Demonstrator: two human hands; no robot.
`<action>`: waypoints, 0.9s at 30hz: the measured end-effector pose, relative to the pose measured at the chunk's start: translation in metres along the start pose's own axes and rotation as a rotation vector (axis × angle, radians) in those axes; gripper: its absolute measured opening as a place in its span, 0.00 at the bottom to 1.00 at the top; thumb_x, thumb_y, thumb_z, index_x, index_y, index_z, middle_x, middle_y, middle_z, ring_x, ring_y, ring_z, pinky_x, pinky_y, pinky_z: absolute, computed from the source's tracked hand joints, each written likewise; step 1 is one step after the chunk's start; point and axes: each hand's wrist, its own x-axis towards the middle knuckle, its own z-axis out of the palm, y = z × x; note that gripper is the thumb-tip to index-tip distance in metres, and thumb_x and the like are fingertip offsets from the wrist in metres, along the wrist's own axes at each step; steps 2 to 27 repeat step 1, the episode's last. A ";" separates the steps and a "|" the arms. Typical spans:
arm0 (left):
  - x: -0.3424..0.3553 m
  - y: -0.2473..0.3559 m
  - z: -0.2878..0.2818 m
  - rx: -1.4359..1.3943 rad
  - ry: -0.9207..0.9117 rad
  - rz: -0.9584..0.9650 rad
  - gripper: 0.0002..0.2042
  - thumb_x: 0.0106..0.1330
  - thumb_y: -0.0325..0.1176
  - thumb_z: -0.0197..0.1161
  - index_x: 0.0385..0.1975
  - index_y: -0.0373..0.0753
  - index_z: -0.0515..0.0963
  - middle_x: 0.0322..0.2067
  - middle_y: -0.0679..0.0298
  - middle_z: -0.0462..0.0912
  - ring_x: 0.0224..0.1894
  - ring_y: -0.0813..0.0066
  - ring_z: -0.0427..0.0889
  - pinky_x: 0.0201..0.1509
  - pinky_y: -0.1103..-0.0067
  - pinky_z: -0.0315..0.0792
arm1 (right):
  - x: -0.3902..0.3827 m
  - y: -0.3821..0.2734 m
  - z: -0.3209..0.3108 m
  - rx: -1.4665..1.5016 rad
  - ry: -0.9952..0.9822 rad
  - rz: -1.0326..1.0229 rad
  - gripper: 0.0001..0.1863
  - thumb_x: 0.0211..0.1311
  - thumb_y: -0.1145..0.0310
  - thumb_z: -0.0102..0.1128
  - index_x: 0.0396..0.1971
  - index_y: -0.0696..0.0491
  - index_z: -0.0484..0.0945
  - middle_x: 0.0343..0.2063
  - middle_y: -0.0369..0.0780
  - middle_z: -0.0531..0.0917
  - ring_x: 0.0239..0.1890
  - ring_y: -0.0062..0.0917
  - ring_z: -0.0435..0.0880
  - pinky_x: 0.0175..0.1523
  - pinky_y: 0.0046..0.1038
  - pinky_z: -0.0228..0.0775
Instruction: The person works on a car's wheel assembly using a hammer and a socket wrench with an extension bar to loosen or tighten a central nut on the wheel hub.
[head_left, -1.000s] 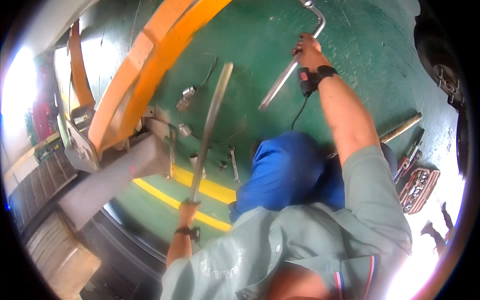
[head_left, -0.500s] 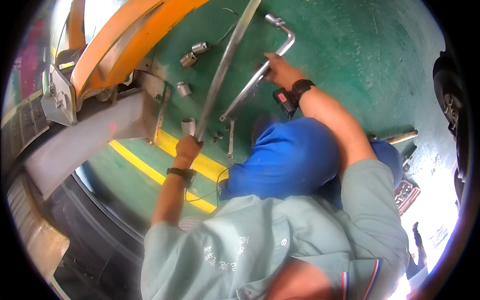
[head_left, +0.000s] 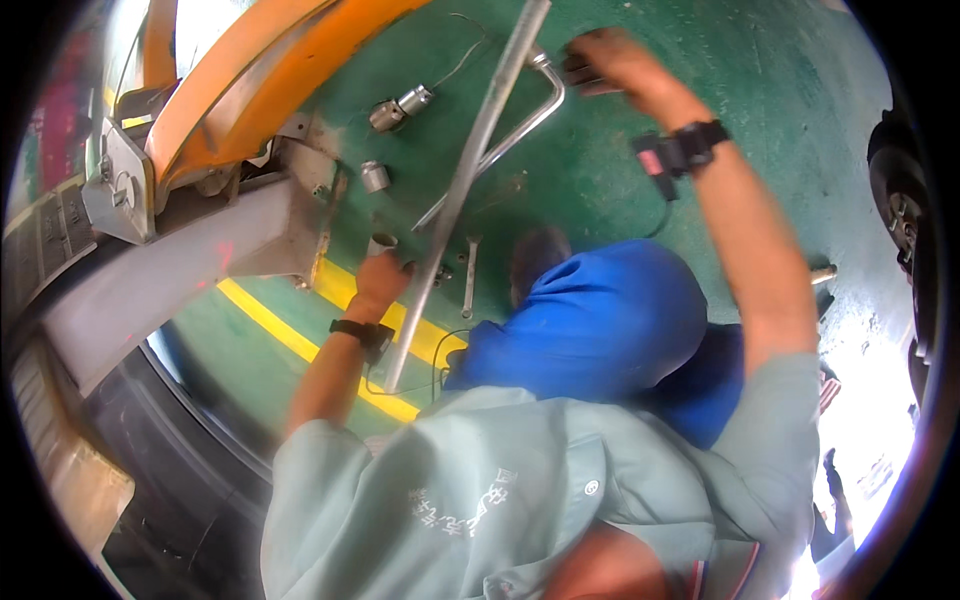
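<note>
My left hand point(head_left: 381, 284) is low over the floor beside a hollow metal cylinder point(head_left: 381, 243), like a large socket. Its fingers are mostly hidden, so I cannot tell whether it grips the cylinder. Just right of that hand, a long metal bar point(head_left: 463, 178) slants from the top edge toward my body, apart from the fingers. Under the bar lies an L-shaped socket wrench point(head_left: 525, 128), crossed by it. My right hand point(head_left: 612, 62) hovers near the wrench's socket end, fingers loosely bent and apart, holding nothing I can see.
Joined metal sockets point(head_left: 400, 106), another socket point(head_left: 374, 176) and a small spanner point(head_left: 471, 278) lie on the green floor point(head_left: 720, 60). An orange curved arm point(head_left: 270, 80) and grey steel beam point(head_left: 190, 270) stand at left. A black tyre point(head_left: 190, 470) sits lower left.
My right hand has let go of the L-shaped wrench and moved up and right. My left hand has come off the long bar, which now crosses over the wrench and reaches nearer to me.
</note>
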 end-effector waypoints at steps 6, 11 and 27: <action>0.002 -0.002 0.004 -0.010 0.004 -0.007 0.18 0.54 0.49 0.64 0.30 0.38 0.78 0.27 0.50 0.82 0.34 0.48 0.82 0.40 0.60 0.76 | 0.000 -0.001 0.001 0.004 0.000 -0.005 0.19 0.61 0.58 0.52 0.42 0.59 0.77 0.35 0.41 0.82 0.37 0.27 0.83 0.43 0.31 0.78; 0.002 -0.002 0.004 -0.010 0.004 -0.007 0.18 0.54 0.49 0.64 0.30 0.38 0.78 0.27 0.50 0.82 0.34 0.48 0.82 0.40 0.60 0.76 | 0.000 -0.001 0.001 0.004 0.000 -0.005 0.19 0.61 0.58 0.52 0.42 0.59 0.77 0.35 0.41 0.82 0.37 0.27 0.83 0.43 0.31 0.78; 0.002 -0.002 0.004 -0.010 0.004 -0.007 0.18 0.54 0.49 0.64 0.30 0.38 0.78 0.27 0.50 0.82 0.34 0.48 0.82 0.40 0.60 0.76 | 0.000 -0.001 0.001 0.004 0.000 -0.005 0.19 0.61 0.58 0.52 0.42 0.59 0.77 0.35 0.41 0.82 0.37 0.27 0.83 0.43 0.31 0.78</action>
